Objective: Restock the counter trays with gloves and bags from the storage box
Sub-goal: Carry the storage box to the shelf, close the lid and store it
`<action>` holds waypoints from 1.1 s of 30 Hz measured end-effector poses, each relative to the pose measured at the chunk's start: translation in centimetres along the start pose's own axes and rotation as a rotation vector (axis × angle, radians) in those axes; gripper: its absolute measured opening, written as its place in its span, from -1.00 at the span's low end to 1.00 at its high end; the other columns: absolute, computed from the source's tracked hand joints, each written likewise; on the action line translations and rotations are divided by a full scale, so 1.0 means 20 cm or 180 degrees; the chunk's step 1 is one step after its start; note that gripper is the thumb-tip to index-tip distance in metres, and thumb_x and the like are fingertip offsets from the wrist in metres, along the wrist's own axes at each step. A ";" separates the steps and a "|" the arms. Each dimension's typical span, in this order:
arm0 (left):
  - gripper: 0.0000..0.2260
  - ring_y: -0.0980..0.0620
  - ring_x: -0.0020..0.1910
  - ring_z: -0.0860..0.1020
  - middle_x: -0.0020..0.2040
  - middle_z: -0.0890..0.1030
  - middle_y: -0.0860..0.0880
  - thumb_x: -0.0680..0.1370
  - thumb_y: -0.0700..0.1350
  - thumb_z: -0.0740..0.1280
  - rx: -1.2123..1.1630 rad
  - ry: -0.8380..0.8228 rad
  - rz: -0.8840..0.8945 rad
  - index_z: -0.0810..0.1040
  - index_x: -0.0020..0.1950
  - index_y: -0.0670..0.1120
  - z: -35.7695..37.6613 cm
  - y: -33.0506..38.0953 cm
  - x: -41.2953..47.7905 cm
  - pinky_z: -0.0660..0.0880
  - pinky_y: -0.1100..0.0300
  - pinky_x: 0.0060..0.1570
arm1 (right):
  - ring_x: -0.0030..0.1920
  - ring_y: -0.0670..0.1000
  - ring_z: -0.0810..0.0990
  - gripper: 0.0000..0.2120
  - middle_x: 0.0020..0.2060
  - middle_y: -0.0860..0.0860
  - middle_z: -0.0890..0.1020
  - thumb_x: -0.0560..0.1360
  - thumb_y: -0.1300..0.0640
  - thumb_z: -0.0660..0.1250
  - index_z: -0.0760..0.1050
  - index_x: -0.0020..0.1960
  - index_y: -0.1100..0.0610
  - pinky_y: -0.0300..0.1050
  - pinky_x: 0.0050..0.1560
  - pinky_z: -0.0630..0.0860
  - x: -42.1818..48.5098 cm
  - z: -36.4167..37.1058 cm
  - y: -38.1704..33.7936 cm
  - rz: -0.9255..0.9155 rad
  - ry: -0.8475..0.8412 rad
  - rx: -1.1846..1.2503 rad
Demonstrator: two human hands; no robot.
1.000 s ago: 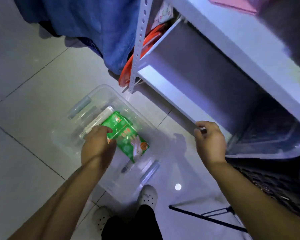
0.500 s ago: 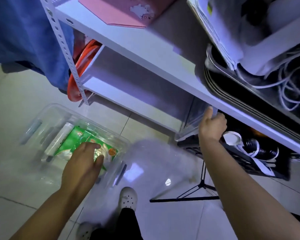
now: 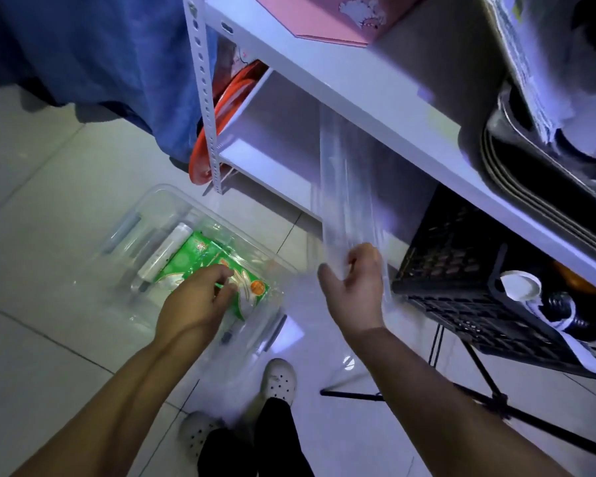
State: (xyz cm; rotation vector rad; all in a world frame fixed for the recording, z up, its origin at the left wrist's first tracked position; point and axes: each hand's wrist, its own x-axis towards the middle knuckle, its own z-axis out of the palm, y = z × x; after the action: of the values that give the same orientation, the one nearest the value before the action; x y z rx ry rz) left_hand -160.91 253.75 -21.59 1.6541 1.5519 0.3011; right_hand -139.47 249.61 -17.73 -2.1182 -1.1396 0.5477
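A clear plastic storage box [image 3: 159, 197] sits open on the tiled floor. Inside lies a green glove pack [image 3: 193, 256], and beside it a pale roll [image 3: 166, 249] that may be bags. My left hand [image 3: 193, 301] reaches into the box, fingers curled on the pack's near edge. My right hand [image 3: 355, 290] grips the lower edge of the box's clear lid [image 3: 344, 187]. The lid stands nearly upright, motion-blurred, against the white shelf unit [image 3: 324, 74].
A black crate [image 3: 461, 270] with cups and dark items stands under the shelf at right. Orange hoops [image 3: 217, 115] and a blue cloth [image 3: 100, 56] are at the shelf's left post. A black tripod leg [image 3: 461, 401] crosses the floor near my white shoes [image 3: 279, 376].
My right hand came down from the shelf edge, and the clear lid it holds now stands upright. My left hand stays on the green pack. The view swung toward the shelf.
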 end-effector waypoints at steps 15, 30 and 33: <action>-0.58 -0.12 -0.22 0.52 -0.12 0.51 -0.28 0.30 -0.33 0.41 -0.3037 0.0947 -0.2094 0.45 0.10 -0.46 -0.20 -0.25 0.02 0.55 -0.02 -0.05 | -0.27 0.11 0.53 -0.62 -0.28 0.11 0.54 0.27 -0.07 0.49 0.51 -0.15 0.22 -0.10 -0.24 0.44 -0.52 0.28 0.04 -0.1973 -0.2005 -0.1334; -0.78 -0.19 -0.21 0.57 -0.34 0.53 -0.25 0.40 -0.18 0.42 -0.1587 0.1323 -0.2870 0.44 -0.31 -0.27 0.20 -1.03 -0.06 0.48 0.03 -0.13 | 0.19 0.20 0.47 -0.63 0.20 0.21 0.49 0.52 0.07 0.30 0.38 0.24 0.24 0.06 0.21 0.44 -0.10 0.69 0.62 0.0765 -0.1593 -0.1635; -0.61 -0.28 0.04 0.58 0.01 0.61 -0.36 0.46 -0.08 0.39 -0.0823 0.1179 -0.2873 0.51 0.06 -0.41 0.29 -1.15 -0.04 0.49 -0.08 0.08 | 0.23 0.25 0.45 -0.56 0.24 0.24 0.44 0.51 0.09 0.32 0.32 0.29 0.28 0.08 0.24 0.41 -0.14 0.79 0.71 0.1111 -0.1638 -0.1523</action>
State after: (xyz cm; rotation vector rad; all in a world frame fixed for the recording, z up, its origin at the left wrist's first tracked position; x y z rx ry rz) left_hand -173.59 248.28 -40.94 0.6022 2.2498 0.3033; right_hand -142.74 247.20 -38.67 -2.7110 -1.2696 1.1243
